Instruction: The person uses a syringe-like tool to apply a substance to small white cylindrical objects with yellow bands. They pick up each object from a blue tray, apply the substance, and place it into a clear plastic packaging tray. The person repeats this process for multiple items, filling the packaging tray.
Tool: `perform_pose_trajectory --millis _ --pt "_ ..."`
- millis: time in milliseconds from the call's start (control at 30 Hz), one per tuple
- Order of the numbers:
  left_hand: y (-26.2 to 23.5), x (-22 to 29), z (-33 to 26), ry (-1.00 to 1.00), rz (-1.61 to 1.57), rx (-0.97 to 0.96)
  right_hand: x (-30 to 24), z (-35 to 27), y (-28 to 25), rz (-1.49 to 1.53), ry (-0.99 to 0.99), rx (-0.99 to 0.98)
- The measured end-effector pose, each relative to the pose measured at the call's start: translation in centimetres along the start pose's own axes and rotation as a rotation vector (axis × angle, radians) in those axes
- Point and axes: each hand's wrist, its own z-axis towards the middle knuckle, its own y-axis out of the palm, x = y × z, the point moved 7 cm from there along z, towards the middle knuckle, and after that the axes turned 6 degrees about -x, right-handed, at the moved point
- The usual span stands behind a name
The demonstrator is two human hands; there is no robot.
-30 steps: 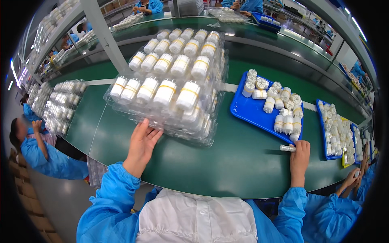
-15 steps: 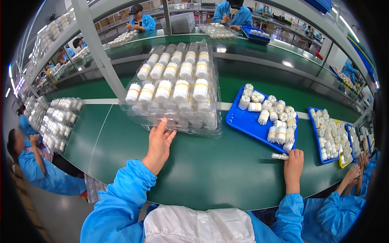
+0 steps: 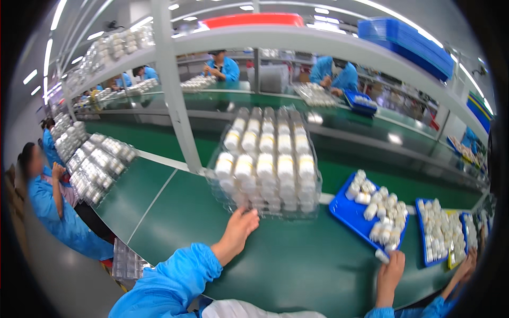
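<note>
My left hand [image 3: 239,233] touches the front rim of a stack of clear plastic trays [image 3: 313,211], its fingers stretched out against the edge. Rows of white cylinders with yellow bands [image 3: 265,167] stand in the top tray. Further right, my right hand [image 3: 391,270] is closed on one small white cylinder [image 3: 382,256] just in front of a blue tray [image 3: 343,204]. More white cylinders [image 3: 389,212] lie in a loose heap there, mostly on the tray's right side. Motion smears the picture a little.
Other filled trays [image 3: 101,167] are stacked at the left beside a co-worker [image 3: 53,196]. At the right stand another blue tray [image 3: 422,233] of white pieces and a yellow one, near another person's hand [image 3: 466,267]. A white post [image 3: 175,95] rises behind the green table [image 3: 297,259].
The view has tilted up and shifted, so everything sits lower and mostly further right. Both hands keep their places, the left at the tray stack, the right holding the cylinder.
</note>
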Motion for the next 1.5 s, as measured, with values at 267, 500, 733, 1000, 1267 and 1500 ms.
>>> perform_pose_trajectory --millis 267,500,733,1000,1267,1500 --pt "-13.5 8.0 3.2 0.126 0.457 0.030 -14.2 6.6 9.4 1.207 0.202 -0.394" --pt "-15.9 12.0 14.4 0.295 0.099 0.156 -18.8 22.8 23.5 1.378 0.282 -0.316" --pt "-9.5 12.2 17.6 0.047 0.161 -0.165 -17.2 29.8 34.7 0.786 0.254 -0.561" --pt "-8.6 13.2 18.9 0.136 0.238 -0.114 -22.2 31.9 39.9 1.419 0.385 -0.840" --pt "-7.8 11.8 22.3 0.125 0.178 -0.124 -21.9 31.5 34.8 1.536 0.462 -0.741" --pt "-7.9 13.7 25.9 0.151 0.152 -0.118 -21.5 35.2 37.4 1.625 0.452 -0.606"
